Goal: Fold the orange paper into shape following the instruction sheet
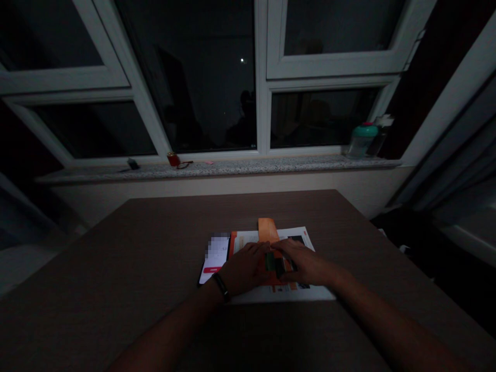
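- The orange strip point(267, 230) lay over the far edge of the printed sheet point(310, 293), just ahead of the hands, its long axis running away from the person.
- The left hand point(247, 269) rested palm-down, the right hand point(305, 263) arched with thumb apart; fingertips met at the strip, neither hand clearly nearer.
- In such dim light, whether either gripped it could not be told.

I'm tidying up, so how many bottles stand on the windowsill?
2: a teal-lidded bottle and, to its right, a white-topped bottle, both far right on the windowsill. Others may be hidden.
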Action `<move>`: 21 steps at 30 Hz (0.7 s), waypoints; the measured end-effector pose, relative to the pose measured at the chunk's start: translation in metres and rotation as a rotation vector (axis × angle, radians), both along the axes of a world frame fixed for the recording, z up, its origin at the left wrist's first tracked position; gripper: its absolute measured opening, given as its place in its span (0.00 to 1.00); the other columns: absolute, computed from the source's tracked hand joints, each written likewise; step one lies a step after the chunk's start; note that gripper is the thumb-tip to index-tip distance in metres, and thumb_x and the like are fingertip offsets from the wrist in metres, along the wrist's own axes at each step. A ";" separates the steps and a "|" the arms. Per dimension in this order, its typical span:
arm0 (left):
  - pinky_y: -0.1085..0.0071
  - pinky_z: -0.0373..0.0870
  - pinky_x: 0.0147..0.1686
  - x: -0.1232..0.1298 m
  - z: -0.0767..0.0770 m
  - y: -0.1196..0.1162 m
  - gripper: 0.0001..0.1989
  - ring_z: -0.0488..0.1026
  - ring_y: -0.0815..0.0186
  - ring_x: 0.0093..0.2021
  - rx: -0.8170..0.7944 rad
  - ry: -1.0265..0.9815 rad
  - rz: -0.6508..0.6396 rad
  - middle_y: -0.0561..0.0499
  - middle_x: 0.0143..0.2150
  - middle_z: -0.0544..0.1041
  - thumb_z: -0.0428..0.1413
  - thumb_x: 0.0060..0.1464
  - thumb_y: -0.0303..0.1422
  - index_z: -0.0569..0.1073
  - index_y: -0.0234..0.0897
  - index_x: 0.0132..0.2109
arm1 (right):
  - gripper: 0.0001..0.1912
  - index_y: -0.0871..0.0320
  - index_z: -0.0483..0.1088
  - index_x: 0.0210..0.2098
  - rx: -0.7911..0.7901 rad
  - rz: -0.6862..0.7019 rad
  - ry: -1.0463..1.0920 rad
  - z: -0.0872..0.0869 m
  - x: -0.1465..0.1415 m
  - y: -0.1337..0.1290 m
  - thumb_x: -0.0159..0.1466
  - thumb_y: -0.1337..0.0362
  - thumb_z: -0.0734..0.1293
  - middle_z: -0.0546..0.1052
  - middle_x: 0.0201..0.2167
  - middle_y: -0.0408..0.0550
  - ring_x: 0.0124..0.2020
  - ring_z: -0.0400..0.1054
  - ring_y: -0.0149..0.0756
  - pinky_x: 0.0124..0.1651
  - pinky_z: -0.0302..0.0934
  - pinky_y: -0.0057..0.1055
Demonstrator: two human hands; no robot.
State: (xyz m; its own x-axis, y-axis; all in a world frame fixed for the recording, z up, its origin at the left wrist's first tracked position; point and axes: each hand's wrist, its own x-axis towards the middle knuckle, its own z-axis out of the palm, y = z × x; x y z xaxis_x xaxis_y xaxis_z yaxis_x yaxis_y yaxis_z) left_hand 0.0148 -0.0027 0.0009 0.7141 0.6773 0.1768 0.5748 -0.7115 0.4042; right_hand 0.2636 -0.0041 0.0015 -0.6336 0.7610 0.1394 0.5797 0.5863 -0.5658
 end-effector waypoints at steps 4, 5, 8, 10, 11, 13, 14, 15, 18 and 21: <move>0.54 0.59 0.61 -0.002 0.002 0.001 0.35 0.60 0.52 0.63 -0.043 0.007 -0.002 0.43 0.65 0.62 0.61 0.56 0.37 0.55 0.42 0.66 | 0.35 0.54 0.62 0.60 -0.002 -0.023 0.020 0.000 -0.003 -0.001 0.56 0.60 0.74 0.69 0.55 0.53 0.57 0.61 0.47 0.59 0.57 0.42; 0.54 0.59 0.61 -0.002 0.002 0.001 0.35 0.60 0.52 0.63 -0.050 0.007 0.000 0.43 0.65 0.62 0.61 0.56 0.37 0.55 0.42 0.65 | 0.35 0.54 0.62 0.60 -0.010 -0.028 0.024 0.000 -0.003 -0.001 0.55 0.61 0.75 0.69 0.54 0.53 0.57 0.61 0.47 0.59 0.57 0.42; 0.55 0.61 0.59 -0.003 0.001 0.002 0.35 0.62 0.52 0.62 -0.052 -0.001 -0.002 0.43 0.63 0.64 0.63 0.54 0.37 0.57 0.42 0.64 | 0.36 0.53 0.62 0.60 -0.030 -0.008 0.037 0.000 -0.003 -0.001 0.54 0.62 0.75 0.68 0.55 0.52 0.58 0.60 0.46 0.60 0.56 0.42; 0.56 0.62 0.59 -0.004 -0.001 0.002 0.34 0.62 0.53 0.61 -0.037 -0.007 -0.004 0.44 0.62 0.65 0.64 0.53 0.36 0.58 0.42 0.63 | 0.36 0.53 0.62 0.60 -0.037 0.017 0.044 0.001 -0.002 -0.001 0.54 0.63 0.75 0.68 0.56 0.52 0.58 0.60 0.46 0.60 0.56 0.42; 0.55 0.62 0.59 -0.004 -0.002 0.002 0.34 0.62 0.52 0.61 -0.029 -0.006 0.000 0.44 0.62 0.65 0.64 0.53 0.36 0.59 0.42 0.63 | 0.36 0.53 0.62 0.60 -0.041 0.027 0.047 0.002 -0.001 -0.001 0.55 0.63 0.75 0.68 0.56 0.52 0.58 0.60 0.45 0.61 0.55 0.42; 0.55 0.62 0.58 -0.005 -0.003 0.002 0.34 0.62 0.52 0.60 -0.022 0.008 0.011 0.44 0.62 0.65 0.64 0.52 0.37 0.60 0.41 0.62 | 0.36 0.53 0.61 0.60 -0.048 0.034 0.048 0.003 -0.001 -0.001 0.55 0.64 0.75 0.67 0.57 0.52 0.59 0.60 0.45 0.61 0.55 0.41; 0.55 0.63 0.58 -0.005 -0.004 0.002 0.33 0.63 0.52 0.60 -0.025 0.017 0.018 0.43 0.62 0.65 0.64 0.52 0.37 0.60 0.41 0.62 | 0.36 0.53 0.61 0.60 -0.050 0.032 0.044 0.004 -0.001 -0.001 0.55 0.64 0.75 0.67 0.57 0.51 0.59 0.60 0.45 0.61 0.55 0.41; 0.55 0.63 0.58 -0.004 -0.004 0.003 0.33 0.63 0.52 0.60 -0.029 0.024 0.022 0.43 0.61 0.65 0.64 0.52 0.38 0.61 0.40 0.62 | 0.36 0.53 0.61 0.60 -0.053 0.028 0.037 0.005 -0.001 -0.001 0.54 0.64 0.75 0.67 0.57 0.51 0.59 0.60 0.45 0.61 0.55 0.42; 0.56 0.63 0.59 -0.004 -0.005 0.003 0.32 0.63 0.52 0.60 -0.027 0.033 0.019 0.43 0.61 0.66 0.63 0.54 0.38 0.61 0.39 0.62 | 0.37 0.53 0.62 0.60 -0.050 0.014 0.025 0.005 -0.002 -0.001 0.54 0.64 0.76 0.67 0.57 0.51 0.59 0.60 0.45 0.61 0.55 0.41; 0.55 0.61 0.60 -0.004 -0.004 0.003 0.33 0.61 0.52 0.62 -0.021 0.044 0.011 0.43 0.62 0.64 0.62 0.55 0.38 0.58 0.40 0.63 | 0.36 0.52 0.62 0.59 -0.033 0.012 0.030 0.003 -0.002 -0.002 0.54 0.65 0.76 0.68 0.56 0.50 0.58 0.60 0.45 0.60 0.56 0.40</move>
